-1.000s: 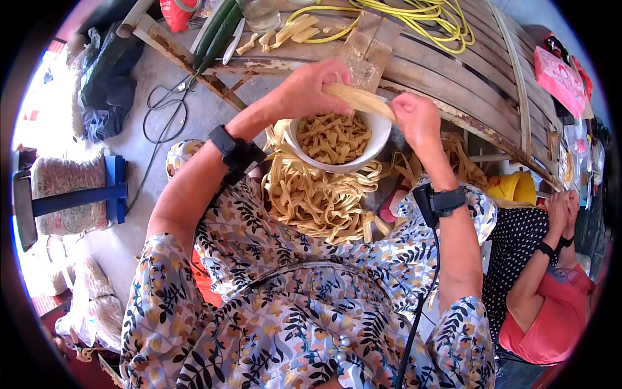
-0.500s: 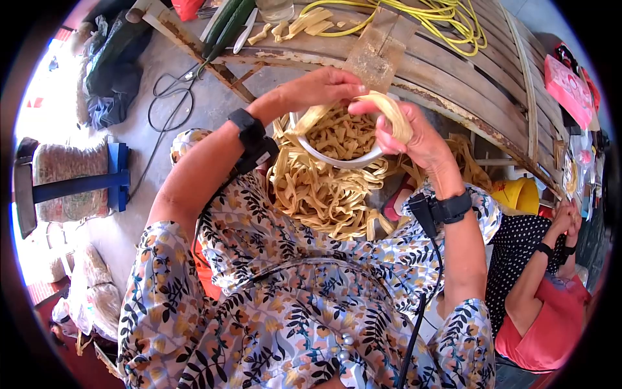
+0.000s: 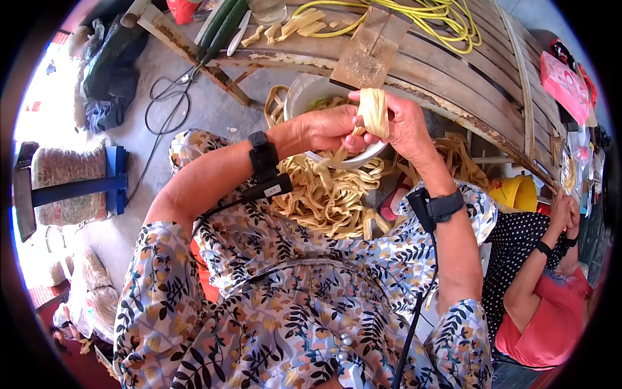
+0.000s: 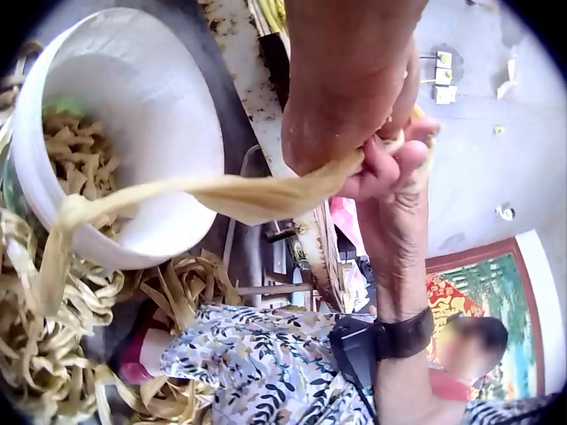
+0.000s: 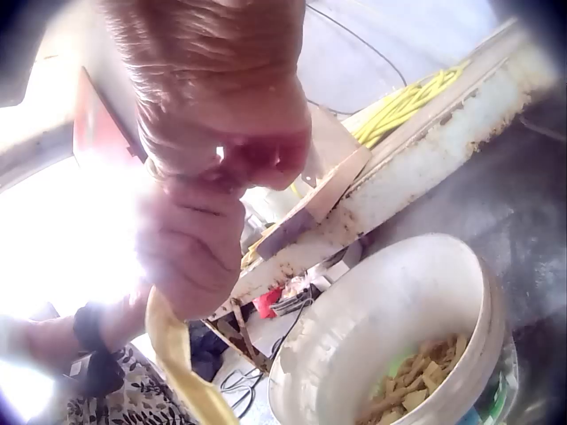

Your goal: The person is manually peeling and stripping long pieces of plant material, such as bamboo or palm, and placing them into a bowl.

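Observation:
A long, flat, pale yellow strip (image 3: 373,113) loops over the fingers of my right hand (image 3: 407,127), which grips it above the white bucket. My left hand (image 3: 327,128) meets the right one and pinches the same strip; the fingertips partly hide each other. In the left wrist view the tail of the strip (image 4: 257,197) hangs from the hands across the bucket rim. Short yellow pieces (image 5: 423,379) lie inside the white bucket (image 5: 354,328). A heap of long loose strips (image 3: 324,201) lies below the bucket, by the person's feet.
A slatted wooden bench (image 3: 447,91) with a rusty frame edges the bucket. On it are a small wooden board (image 3: 366,55), coiled yellow cord (image 3: 453,26), cut yellow pieces (image 3: 303,24) and dark green cucumbers (image 3: 223,29). Another person (image 3: 544,311) sits at the right.
The strip was stretched between both hands, then bent over the right fingers; now it loops round them. My left hand has come down and right to meet the right hand.

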A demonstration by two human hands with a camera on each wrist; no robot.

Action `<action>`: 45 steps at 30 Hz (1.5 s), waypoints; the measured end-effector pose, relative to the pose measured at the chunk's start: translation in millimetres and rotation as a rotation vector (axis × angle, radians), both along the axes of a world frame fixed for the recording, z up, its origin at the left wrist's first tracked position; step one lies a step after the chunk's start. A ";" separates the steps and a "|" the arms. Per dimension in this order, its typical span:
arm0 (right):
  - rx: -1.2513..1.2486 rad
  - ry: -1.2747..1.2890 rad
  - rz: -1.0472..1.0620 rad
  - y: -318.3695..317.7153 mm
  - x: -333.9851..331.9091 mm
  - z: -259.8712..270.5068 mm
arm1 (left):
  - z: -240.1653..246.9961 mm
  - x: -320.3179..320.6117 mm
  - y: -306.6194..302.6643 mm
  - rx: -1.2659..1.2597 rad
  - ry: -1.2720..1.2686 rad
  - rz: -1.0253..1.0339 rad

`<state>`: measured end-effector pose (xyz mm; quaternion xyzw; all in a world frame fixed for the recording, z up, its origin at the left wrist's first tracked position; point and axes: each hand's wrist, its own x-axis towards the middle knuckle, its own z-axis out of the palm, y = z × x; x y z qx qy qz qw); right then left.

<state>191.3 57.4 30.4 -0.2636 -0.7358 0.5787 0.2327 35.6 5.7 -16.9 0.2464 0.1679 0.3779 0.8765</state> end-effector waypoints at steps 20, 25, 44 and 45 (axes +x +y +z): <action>0.620 -0.252 -0.277 -4.1 -13.3 -26.5 | 16.1 0.6 1.4 0.714 1.366 0.668; 0.059 0.329 -0.396 11.3 -4.8 -13.4 | 33.1 2.7 1.4 -0.051 0.532 0.531; -0.584 0.333 -0.211 8.7 -1.7 -8.0 | 32.0 -21.1 3.9 0.037 0.347 0.189; -0.613 0.358 -0.234 8.7 -1.3 -7.9 | 33.0 -22.4 4.7 0.022 0.351 0.183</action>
